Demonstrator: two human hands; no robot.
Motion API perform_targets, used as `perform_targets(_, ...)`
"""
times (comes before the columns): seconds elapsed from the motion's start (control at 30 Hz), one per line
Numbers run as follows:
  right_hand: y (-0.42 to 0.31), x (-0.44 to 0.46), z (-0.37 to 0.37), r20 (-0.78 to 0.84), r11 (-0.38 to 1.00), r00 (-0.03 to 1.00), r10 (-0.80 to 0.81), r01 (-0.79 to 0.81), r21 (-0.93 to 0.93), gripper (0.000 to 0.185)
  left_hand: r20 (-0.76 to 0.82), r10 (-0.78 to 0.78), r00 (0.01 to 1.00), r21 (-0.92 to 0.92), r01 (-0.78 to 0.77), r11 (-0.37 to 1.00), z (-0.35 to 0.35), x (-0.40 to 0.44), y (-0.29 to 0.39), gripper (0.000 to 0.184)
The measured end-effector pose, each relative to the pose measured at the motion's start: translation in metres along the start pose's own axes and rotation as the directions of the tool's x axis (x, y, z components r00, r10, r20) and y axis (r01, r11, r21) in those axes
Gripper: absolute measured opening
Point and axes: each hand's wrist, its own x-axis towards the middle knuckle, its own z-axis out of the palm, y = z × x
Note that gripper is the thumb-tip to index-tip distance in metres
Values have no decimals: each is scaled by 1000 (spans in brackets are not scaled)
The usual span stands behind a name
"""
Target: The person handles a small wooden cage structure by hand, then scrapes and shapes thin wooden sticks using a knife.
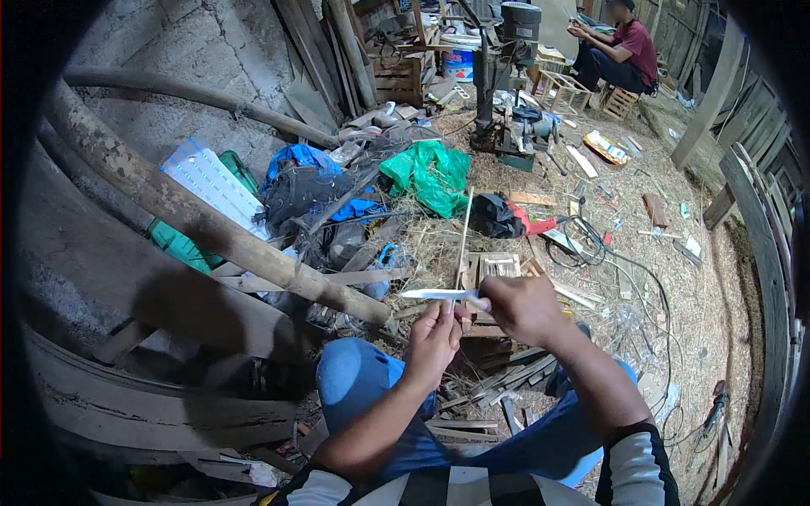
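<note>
My right hand (527, 312) is closed around the handle of a knife (434, 294), whose bright blade points left. Just below the blade, the fingers of my left hand (433, 344) pinch a thin wooden stick (465, 236). The stick reaches away from me, and the blade crosses over it near my left fingertips; whether they touch, I cannot tell. Most of the knife handle is hidden inside my right fist. Beneath my hands, between my knees, is a small wooden box or stand (498, 266) with slats in it.
A bamboo pole (211, 219) slants across the left side. Ahead lie a green plastic bag (429, 177) and a red power tool (530, 221) with its cord. A drill press (516, 84) stands farther back. A seated person (624, 51) works at the upper right. Loose wood strips (506, 384) lie below.
</note>
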Motion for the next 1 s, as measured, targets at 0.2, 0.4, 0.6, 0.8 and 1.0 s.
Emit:
perform_targets(0.2, 0, 4, 2, 19, 998, 998, -55, 55, 32, 19, 23, -111, 994, -83, 113, 990, -3, -4, 1, 35)
perform_targets(0.4, 13, 13, -7, -70, 994, 996, -53, 47, -95, 17, -36, 169, 985, 197, -159, 967, -4, -2, -7, 38)
perform_targets(0.6, 62, 18, -19, -234, 976, 965, 119, -157, -150, 16, -50, 205, 977, 393, -170, 904, -7, -4, -26, 38)
perform_targets(0.8, 48, 11, -7, -190, 989, 977, 102, -120, -87, 17, -25, 255, 967, 486, -211, 848, -3, -5, -22, 36)
perform_targets(1.0, 83, 14, -42, -235, 930, 903, 360, -368, 7, 22, -49, 46, 998, 256, -32, 966, -10, -2, -22, 38)
